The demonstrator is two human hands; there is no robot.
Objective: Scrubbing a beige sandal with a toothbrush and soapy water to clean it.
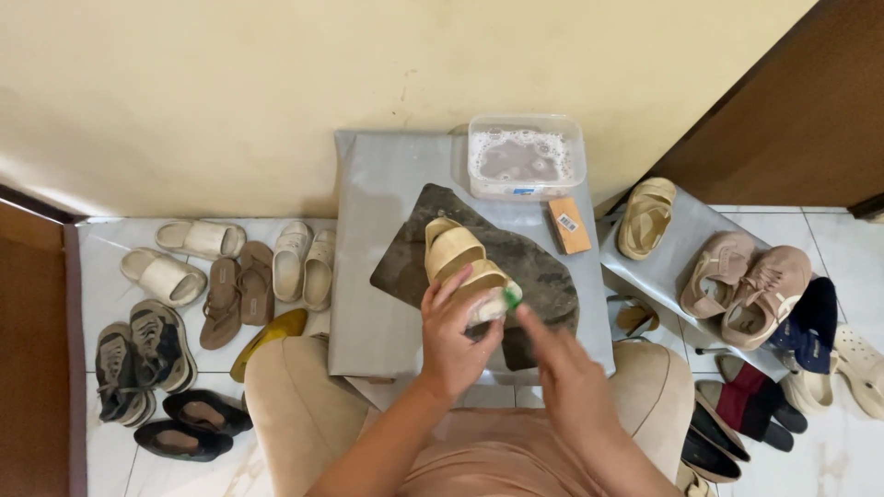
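A beige strappy sandal (453,248) lies on a dark grey cloth (534,262) spread over a grey low table (378,230). My left hand (453,336) grips the sandal's near end. My right hand (564,368) is blurred and presses a green and white sponge (506,296) against the sandal's near end. A clear plastic tub of soapy water (526,156) stands at the table's far edge. An orange bar in a wrapper (569,225) rests to the right of the cloth.
Several pairs of sandals, slippers and shoes (198,285) lie on the tiled floor at left. On a second grey surface (681,230) at right sit a beige sandal (646,216) and pink shoes (750,281). More shoes are on the floor at right. My knees flank the table.
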